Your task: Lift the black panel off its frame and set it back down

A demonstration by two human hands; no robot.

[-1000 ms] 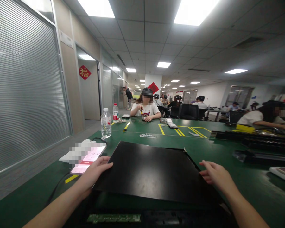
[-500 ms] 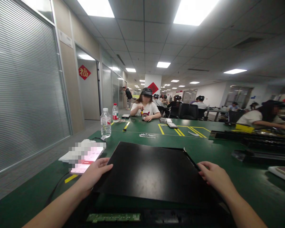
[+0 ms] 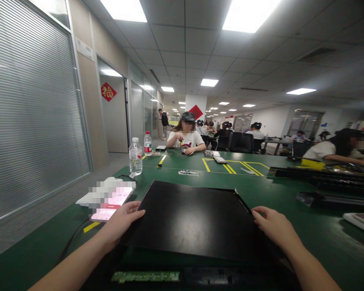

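Observation:
A flat, glossy black screen panel (image 3: 185,222) lies tilted in front of me, out of line with the dark frame (image 3: 239,279) under it. My left hand (image 3: 125,220) is closed on the panel's left edge, thumb on the top face and the other fingers partly hidden. At the opposite edge my right hand (image 3: 271,224) pinches the side, its lower fingertips tucked beneath and out of sight. A green circuit board strip (image 3: 145,277) shows in the frame near my body.
Left of the panel lie a lit phone (image 3: 113,206) and a water bottle (image 3: 135,157). Small metal parts (image 3: 188,173) rest beyond it. Long black strips (image 3: 321,178) and a white-edged device (image 3: 360,222) lie right. A person (image 3: 186,137) works across the green table (image 3: 315,242).
My hands and the panel hold nearly the same position. The view has shifted very slightly, and a standing person far back has straightened up.

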